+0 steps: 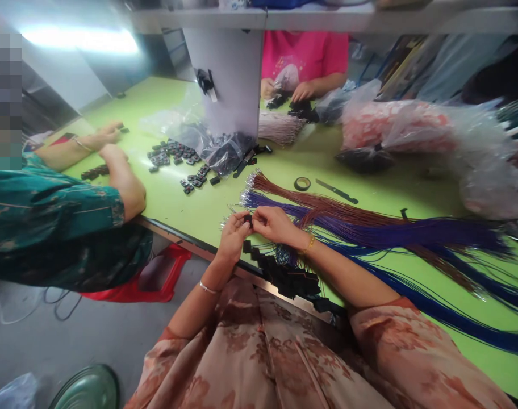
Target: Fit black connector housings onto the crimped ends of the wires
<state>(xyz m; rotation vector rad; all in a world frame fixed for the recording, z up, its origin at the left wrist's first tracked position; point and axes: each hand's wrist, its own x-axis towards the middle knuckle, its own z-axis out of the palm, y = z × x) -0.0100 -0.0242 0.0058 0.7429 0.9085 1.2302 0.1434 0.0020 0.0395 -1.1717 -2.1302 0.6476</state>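
A small black plastic connector [247,220] is pinched between the fingertips of my left hand [232,234]. My right hand [275,225] closes its thumb and forefinger at the right side of that same piece; whether a wire is also between them I cannot make out. Just below my hands, a pile of black connectors [284,275] lies along the table's front edge. Beyond and to the right stretch bundles of brown wires [293,196], purple wires [353,224] and blue wires [438,307], with silvery tips at the left end of the brown and purple ones.
On the green table [174,210] lie a roll of black tape [302,183], a knife [338,191] and loose dark connectors [174,153] near a plastic bag. A grey post [229,74] rises behind. Co-workers sit at the left and across. Filled bags [399,125] stand back right.
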